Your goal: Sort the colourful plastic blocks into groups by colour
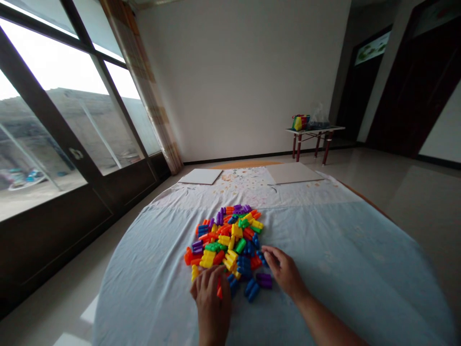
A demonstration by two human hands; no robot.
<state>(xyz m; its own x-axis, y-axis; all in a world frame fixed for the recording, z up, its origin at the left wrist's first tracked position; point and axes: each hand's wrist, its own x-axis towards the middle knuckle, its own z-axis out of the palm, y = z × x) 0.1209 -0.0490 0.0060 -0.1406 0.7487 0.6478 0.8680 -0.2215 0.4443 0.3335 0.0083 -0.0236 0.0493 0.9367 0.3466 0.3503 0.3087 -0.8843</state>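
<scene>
A heap of plastic building blocks (236, 231) in red-orange, yellow, green, blue and purple lies on the light blue tablecloth (342, 269). My left hand (212, 290) is at the near left edge of the heap, its fingers curled down around an orange block (219, 291), which is mostly hidden. At the right edge, my right hand (285, 270) has its thumb and fingers closed at a dark blue block (261, 258). Between the hands, a purple block (264, 280) and a blue block (251, 290) lie at the near side of the pile.
Two flat pale boards, a left one (200, 176) and a right one (294, 173), lie at the table's far end on a white patterned cloth (245, 187). Beyond, a small table (317, 129) carries bags against the wall. Glass doors stand on the left.
</scene>
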